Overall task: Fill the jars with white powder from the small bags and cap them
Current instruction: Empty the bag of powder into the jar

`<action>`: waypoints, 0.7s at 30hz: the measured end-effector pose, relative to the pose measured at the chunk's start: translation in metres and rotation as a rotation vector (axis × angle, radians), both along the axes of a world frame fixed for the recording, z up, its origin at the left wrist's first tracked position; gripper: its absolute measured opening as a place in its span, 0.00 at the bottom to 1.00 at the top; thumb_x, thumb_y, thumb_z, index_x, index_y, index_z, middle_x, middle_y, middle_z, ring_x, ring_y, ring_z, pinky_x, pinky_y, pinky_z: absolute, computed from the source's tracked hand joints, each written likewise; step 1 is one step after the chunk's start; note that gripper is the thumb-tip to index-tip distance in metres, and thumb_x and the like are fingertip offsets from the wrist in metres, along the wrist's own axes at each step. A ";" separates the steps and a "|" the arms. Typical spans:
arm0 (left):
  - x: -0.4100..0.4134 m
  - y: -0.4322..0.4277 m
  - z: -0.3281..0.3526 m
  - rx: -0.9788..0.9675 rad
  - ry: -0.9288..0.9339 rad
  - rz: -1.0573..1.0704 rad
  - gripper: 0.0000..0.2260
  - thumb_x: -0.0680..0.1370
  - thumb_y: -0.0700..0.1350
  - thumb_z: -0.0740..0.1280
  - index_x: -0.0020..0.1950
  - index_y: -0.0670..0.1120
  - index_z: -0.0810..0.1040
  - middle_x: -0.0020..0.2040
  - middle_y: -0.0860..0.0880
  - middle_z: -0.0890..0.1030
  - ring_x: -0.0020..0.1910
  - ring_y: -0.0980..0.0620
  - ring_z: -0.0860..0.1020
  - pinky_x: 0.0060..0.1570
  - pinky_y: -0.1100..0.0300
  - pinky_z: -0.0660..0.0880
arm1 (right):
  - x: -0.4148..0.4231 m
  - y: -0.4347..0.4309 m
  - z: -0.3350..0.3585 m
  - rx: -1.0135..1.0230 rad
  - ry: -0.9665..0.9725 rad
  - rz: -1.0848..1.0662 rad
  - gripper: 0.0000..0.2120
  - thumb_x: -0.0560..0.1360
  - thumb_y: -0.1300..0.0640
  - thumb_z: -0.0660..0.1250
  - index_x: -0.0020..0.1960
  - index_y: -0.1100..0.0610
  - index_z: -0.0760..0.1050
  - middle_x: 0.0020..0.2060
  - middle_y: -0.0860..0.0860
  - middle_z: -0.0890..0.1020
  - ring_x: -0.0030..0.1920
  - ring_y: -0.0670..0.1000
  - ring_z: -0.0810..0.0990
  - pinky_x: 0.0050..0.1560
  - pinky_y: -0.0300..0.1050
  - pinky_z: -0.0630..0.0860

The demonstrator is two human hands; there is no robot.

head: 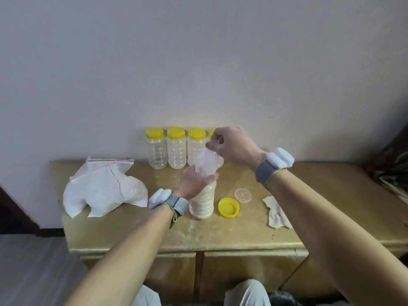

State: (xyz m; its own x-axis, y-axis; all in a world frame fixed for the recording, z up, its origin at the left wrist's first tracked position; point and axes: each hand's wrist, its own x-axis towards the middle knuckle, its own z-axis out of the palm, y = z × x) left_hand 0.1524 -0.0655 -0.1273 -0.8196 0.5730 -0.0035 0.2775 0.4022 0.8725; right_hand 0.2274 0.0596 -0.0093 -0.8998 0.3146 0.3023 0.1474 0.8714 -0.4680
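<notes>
We're mid-pour: right hand (234, 146) pinches the small bag (206, 163) upside down over the jar (202, 204), left hand (194, 184) wrapped round bag mouth & jar neck. Jar looks nrly full, centre table; next, probably yellow cap (229, 207).

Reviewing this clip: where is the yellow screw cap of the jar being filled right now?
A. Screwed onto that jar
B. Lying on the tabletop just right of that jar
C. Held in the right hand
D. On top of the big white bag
B: the loose yellow plastic screw cap lies on the tan tabletop, just right of the clear ribbed jar of white powder, whose mouth holds the small clear bag.
</notes>
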 end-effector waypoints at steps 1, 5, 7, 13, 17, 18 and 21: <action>-0.001 0.000 0.000 -0.010 -0.007 -0.001 0.26 0.65 0.65 0.72 0.55 0.50 0.82 0.51 0.51 0.84 0.52 0.48 0.81 0.55 0.50 0.77 | -0.001 0.000 0.000 0.004 -0.004 0.016 0.07 0.77 0.50 0.68 0.44 0.52 0.78 0.36 0.47 0.80 0.37 0.49 0.77 0.40 0.45 0.72; -0.002 0.001 0.000 -0.014 -0.010 -0.011 0.24 0.66 0.65 0.71 0.55 0.51 0.82 0.50 0.52 0.84 0.52 0.49 0.81 0.54 0.50 0.78 | -0.001 0.002 0.005 -0.057 0.144 -0.062 0.05 0.78 0.52 0.67 0.47 0.53 0.79 0.36 0.44 0.79 0.42 0.49 0.78 0.40 0.42 0.69; -0.002 0.001 0.000 -0.019 -0.004 -0.010 0.24 0.65 0.65 0.70 0.53 0.50 0.83 0.50 0.51 0.84 0.51 0.48 0.81 0.52 0.52 0.77 | -0.001 0.003 0.002 0.003 -0.029 0.005 0.05 0.77 0.52 0.68 0.45 0.52 0.80 0.36 0.44 0.80 0.42 0.50 0.80 0.41 0.43 0.73; -0.003 0.001 -0.001 -0.001 -0.013 -0.015 0.25 0.64 0.65 0.70 0.54 0.51 0.83 0.50 0.52 0.85 0.52 0.48 0.81 0.54 0.49 0.78 | 0.004 0.006 -0.002 -0.019 -0.020 0.008 0.06 0.78 0.53 0.67 0.47 0.54 0.81 0.40 0.48 0.82 0.40 0.50 0.78 0.44 0.44 0.75; -0.005 0.001 -0.002 -0.006 0.001 -0.028 0.21 0.67 0.63 0.71 0.54 0.51 0.83 0.50 0.52 0.85 0.51 0.49 0.81 0.54 0.50 0.78 | 0.004 0.010 -0.001 -0.081 0.131 -0.076 0.06 0.77 0.51 0.67 0.46 0.51 0.81 0.39 0.46 0.82 0.42 0.49 0.78 0.45 0.44 0.74; -0.005 0.001 -0.003 0.001 -0.003 -0.030 0.21 0.68 0.62 0.72 0.55 0.51 0.83 0.50 0.52 0.85 0.52 0.49 0.81 0.55 0.50 0.78 | 0.005 0.009 -0.002 -0.043 0.062 -0.053 0.06 0.77 0.51 0.67 0.47 0.52 0.82 0.38 0.46 0.81 0.42 0.50 0.78 0.45 0.44 0.74; -0.006 0.001 -0.004 -0.007 -0.001 -0.025 0.20 0.69 0.61 0.72 0.55 0.50 0.82 0.51 0.51 0.84 0.52 0.48 0.81 0.55 0.49 0.77 | 0.004 0.007 -0.004 -0.066 0.067 -0.043 0.06 0.78 0.51 0.67 0.47 0.52 0.81 0.38 0.45 0.80 0.42 0.49 0.78 0.44 0.43 0.73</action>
